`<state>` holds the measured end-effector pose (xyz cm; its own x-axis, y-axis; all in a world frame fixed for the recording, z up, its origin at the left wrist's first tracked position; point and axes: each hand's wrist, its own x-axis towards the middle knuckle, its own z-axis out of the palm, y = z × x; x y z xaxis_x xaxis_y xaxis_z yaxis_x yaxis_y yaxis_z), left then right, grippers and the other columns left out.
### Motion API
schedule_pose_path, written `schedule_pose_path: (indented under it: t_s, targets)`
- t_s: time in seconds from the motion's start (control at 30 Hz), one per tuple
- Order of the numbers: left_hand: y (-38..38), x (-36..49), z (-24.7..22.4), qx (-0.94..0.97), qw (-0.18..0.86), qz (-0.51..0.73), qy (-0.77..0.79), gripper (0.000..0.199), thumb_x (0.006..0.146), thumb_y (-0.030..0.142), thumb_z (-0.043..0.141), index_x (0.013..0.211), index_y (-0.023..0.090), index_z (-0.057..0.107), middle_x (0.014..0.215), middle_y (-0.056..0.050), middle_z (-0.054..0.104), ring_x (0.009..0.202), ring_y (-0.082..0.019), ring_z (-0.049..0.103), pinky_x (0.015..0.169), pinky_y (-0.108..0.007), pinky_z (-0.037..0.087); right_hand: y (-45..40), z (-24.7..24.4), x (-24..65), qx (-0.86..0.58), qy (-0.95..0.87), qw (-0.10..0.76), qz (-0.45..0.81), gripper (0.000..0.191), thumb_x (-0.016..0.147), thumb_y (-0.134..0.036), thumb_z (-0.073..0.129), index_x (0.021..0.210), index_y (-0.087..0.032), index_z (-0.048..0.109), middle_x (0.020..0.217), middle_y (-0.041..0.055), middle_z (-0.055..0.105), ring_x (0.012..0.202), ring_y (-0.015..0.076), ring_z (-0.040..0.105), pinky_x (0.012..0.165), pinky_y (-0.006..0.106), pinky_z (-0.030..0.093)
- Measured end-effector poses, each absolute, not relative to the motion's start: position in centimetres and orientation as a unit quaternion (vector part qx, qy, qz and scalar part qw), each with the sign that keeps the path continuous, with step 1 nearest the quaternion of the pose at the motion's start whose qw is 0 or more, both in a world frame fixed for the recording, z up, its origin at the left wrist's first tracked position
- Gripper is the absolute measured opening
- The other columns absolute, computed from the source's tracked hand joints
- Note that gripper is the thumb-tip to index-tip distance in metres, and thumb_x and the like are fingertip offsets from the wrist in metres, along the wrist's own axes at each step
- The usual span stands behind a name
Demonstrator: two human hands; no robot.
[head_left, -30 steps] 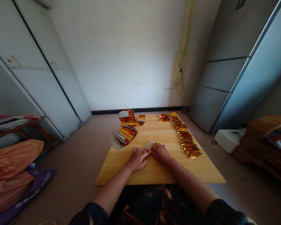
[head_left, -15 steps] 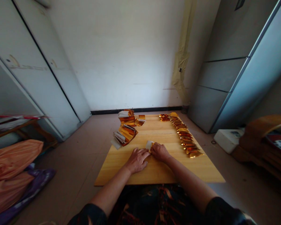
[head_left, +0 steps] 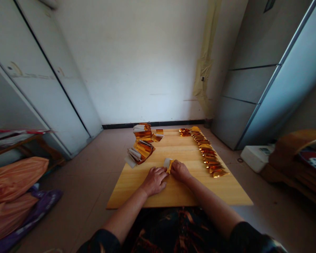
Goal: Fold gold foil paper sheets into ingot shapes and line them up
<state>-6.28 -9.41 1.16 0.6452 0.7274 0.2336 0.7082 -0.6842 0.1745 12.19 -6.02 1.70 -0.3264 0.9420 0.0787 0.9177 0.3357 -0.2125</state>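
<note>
On the pale wooden worktop [head_left: 179, 195], your left hand [head_left: 155, 181] and right hand [head_left: 180, 171] grip the small gold-foil paper [head_left: 168, 165] between them; press it evenly.

A pale wooden tabletop [head_left: 129, 193] holds gold-foil bundles [head_left: 141, 151] at left and a folded-foil row [head_left: 206, 153] at right.

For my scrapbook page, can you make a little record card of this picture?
Left hand: touching the white-and-gold paper
Right hand: touching that paper's other side
Surface: pale wooden board
Left of hands: heaped gold foil papers
Right of hands: long row of gold foil pieces
</note>
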Motion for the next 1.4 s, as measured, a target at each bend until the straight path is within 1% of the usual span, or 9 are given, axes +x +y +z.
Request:
schedule_pose_path:
  t_s: [0.3,0.43,0.57,0.7,0.8,0.9,1.07,1.27,1.4]
  targets:
    - [-9.5,-5.9,1.6,0.903,0.036,0.140,0.405,0.040,0.075,0.028,0.057,0.115,0.023,0.058,0.130,-0.007,0.055,0.119,-0.024,0.048,0.100,-0.042,0.033,-6.0,1.1,12.5,-0.577,-0.795,0.151,0.109,0.010,0.080,-0.027,0.056,0.082,-0.017,0.059,0.089,0.0036,0.059,0.078,0.0132,0.054,0.067,0.022,0.034]
    - [-9.6,-5.9,1.7,0.901,0.037,0.146,0.407,0.038,0.076,0.028,0.058,0.113,0.024,0.059,0.129,-0.007,0.055,0.117,-0.024,0.048,0.098,-0.042,0.034,-5.7,1.2,12.6,-0.577,-0.789,0.163,0.134,0.007,0.077,-0.018,0.055,0.082,-0.017,0.060,0.089,0.0031,0.060,0.078,0.0125,0.054,0.067,0.021,0.036]
    - [-9.6,-5.6,1.6,0.898,0.025,0.159,0.409,0.029,0.079,0.029,0.056,0.107,0.026,0.061,0.125,-0.005,0.058,0.113,-0.022,0.051,0.096,-0.042,0.033,-5.2,1.2,13.1,-0.569,-0.790,0.176,0.147,0.019,0.077,-0.008,0.049,0.085,-0.017,0.063,0.092,0.0044,0.061,0.084,0.0130,0.055,0.072,0.022,0.039]
    - [-9.2,-4.8,1.5,0.882,-0.004,0.179,0.437,0.015,0.084,0.031,0.054,0.091,0.026,0.066,0.108,-0.003,0.066,0.103,-0.021,0.055,0.098,-0.047,0.028,-5.4,1.2,13.1,-0.535,-0.823,0.164,0.103,0.023,0.079,-0.006,0.046,0.087,-0.016,0.065,0.096,0.0071,0.064,0.093,0.0157,0.053,0.082,0.025,0.038]
    - [-8.8,-3.9,1.7,0.868,-0.029,0.177,0.464,0.015,0.084,0.030,0.055,0.080,0.024,0.067,0.091,-0.003,0.067,0.095,-0.021,0.056,0.099,-0.049,0.026,-6.2,1.6,12.8,-0.547,-0.825,0.126,0.063,0.022,0.085,-0.014,0.045,0.091,-0.018,0.066,0.097,0.0077,0.064,0.093,0.0176,0.052,0.080,0.027,0.037]
    - [-8.3,-3.4,1.9,0.852,-0.054,0.170,0.493,0.016,0.084,0.024,0.054,0.078,0.021,0.068,0.087,-0.006,0.066,0.093,-0.022,0.055,0.098,-0.049,0.026,-7.4,2.7,12.6,-0.555,-0.825,0.102,0.023,0.020,0.087,-0.022,0.047,0.090,-0.020,0.067,0.097,0.0081,0.064,0.094,0.0196,0.052,0.077,0.029,0.036]
    - [-7.5,-3.9,1.8,0.835,-0.046,0.150,0.528,0.019,0.086,0.018,0.049,0.081,0.020,0.068,0.088,-0.007,0.064,0.092,-0.023,0.053,0.084,-0.041,0.036,-8.7,3.6,12.2,-0.502,-0.861,0.079,0.027,0.023,0.088,-0.023,0.046,0.080,-0.020,0.068,0.088,0.0068,0.066,0.085,0.0181,0.054,0.072,0.027,0.035]
    - [-7.0,-4.5,1.5,0.864,-0.048,0.135,0.483,0.022,0.087,0.016,0.046,0.078,0.019,0.066,0.090,-0.008,0.060,0.094,-0.023,0.049,0.078,-0.036,0.039,-8.0,1.4,12.7,-0.421,-0.893,0.149,0.050,0.021,0.087,-0.018,0.049,0.089,-0.023,0.068,0.088,0.0028,0.066,0.083,0.0148,0.054,0.074,0.025,0.036]
    - [-7.2,-4.5,1.2,0.873,-0.036,0.111,0.474,0.028,0.087,0.011,0.039,0.083,0.018,0.066,0.087,-0.007,0.060,0.088,-0.021,0.052,0.076,-0.033,0.041,-7.9,0.7,13.6,-0.418,-0.892,0.170,0.029,0.017,0.087,-0.022,0.051,0.085,-0.021,0.068,0.087,0.0044,0.064,0.083,0.0154,0.053,0.076,0.026,0.036]
